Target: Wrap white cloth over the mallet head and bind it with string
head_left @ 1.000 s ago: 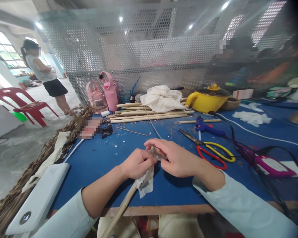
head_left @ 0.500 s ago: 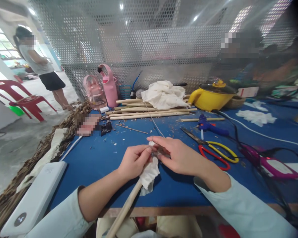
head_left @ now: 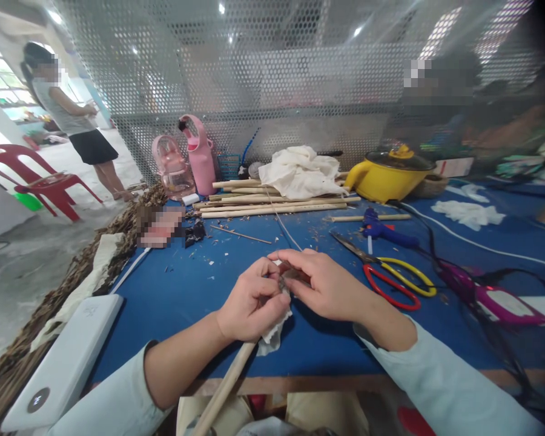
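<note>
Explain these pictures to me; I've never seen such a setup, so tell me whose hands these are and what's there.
There is no machine: these are a person's two bare hands, filmed by a camera worn on that person's head, looking forward and down. The left hand grips thin white material; a pale stick runs from beneath it toward the lap. The right hand meets it there, though the fingers hide exactly what it pinches. On the blue table lie scissors, more pale sticks with a white cloth heaped on them, a yellow pot and a pink bottle.
</note>
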A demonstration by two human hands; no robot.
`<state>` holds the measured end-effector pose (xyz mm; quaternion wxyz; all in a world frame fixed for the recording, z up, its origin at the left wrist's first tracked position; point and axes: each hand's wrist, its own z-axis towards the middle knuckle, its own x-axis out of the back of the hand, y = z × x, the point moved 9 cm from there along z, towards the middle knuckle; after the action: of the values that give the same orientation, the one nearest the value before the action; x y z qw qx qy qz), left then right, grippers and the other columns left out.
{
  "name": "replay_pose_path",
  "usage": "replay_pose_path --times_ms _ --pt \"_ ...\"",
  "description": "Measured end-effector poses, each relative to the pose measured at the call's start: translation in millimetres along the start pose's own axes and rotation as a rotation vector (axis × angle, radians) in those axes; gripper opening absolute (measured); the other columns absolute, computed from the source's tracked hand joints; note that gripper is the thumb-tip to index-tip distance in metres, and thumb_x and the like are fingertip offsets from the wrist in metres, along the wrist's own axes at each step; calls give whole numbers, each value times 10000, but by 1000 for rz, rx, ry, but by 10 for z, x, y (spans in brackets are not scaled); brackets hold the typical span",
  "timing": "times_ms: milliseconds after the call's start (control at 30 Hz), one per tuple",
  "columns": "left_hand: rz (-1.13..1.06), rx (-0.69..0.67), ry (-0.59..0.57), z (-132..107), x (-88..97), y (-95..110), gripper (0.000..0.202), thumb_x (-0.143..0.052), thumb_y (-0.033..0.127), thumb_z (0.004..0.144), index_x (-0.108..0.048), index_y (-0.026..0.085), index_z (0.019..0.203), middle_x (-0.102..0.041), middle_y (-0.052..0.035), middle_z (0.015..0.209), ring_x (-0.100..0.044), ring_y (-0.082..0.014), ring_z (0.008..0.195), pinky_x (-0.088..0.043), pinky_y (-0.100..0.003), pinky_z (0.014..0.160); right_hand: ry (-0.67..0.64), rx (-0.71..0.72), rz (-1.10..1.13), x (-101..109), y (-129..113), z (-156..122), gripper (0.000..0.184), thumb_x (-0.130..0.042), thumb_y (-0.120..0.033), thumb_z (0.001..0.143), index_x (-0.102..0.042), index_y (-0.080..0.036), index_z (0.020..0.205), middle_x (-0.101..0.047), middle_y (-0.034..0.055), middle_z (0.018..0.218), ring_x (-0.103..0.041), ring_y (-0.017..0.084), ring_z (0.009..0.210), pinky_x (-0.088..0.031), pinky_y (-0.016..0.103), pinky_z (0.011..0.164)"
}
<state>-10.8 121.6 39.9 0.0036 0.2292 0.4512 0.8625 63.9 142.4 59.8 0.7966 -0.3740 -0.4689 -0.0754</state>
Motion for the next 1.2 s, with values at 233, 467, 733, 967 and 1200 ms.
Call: replay_pose_path --times_ms 233,467,733,967,1200 --pt "37 -102 31 -26 43 77 154 -555 233 758 -619 136 656 -472 -55 777 -470 -154 789 -413 -284 703 100 -127 113 36 113 -4 333 -557 -123 761 -567 -203 1084 -676 1 782 -622 154 733 -428 266 710" --pt "-352 353 190 -87 53 -411 405 -401 330 880 -393 200 1264 -589 -6 678 -541 -99 526 -413 -204 484 255 -165 33 85 156 -49 397 -515 -74 740 -548 -198 1115 -656 -21 703 -604 134 649 -436 236 642" --pt "-735 734 140 -73 -101 -656 567 -608 313 737 -384 125 1223 -607 -1 585 -557 -107 432 -341 -142 332 364 -89 -113 60 134 -115 413 -493 -89 771 -536 -199 1166 -672 19 855 -605 145 733 -465 251 690" --pt "-829 710 145 -78 -116 -653 470 -585 265 748 -417 144 1170 -618 -4 594 -557 -101 428 -303 -127 301 410 -101 -104 96 140 -138 452 -511 -73 751 -514 -191 1188 -661 -1 777 -599 136 677 -477 258 690" --pt "-716 808 23 -111 -221 -707 330 -674 304 686 -553 124 934 -616 -21 616 -572 -96 470 -324 -138 339 469 -92 -112 88 141 -175 433 -502 -90 761 -511 -208 1178 -663 1 767 -590 132 633 -480 258 666"
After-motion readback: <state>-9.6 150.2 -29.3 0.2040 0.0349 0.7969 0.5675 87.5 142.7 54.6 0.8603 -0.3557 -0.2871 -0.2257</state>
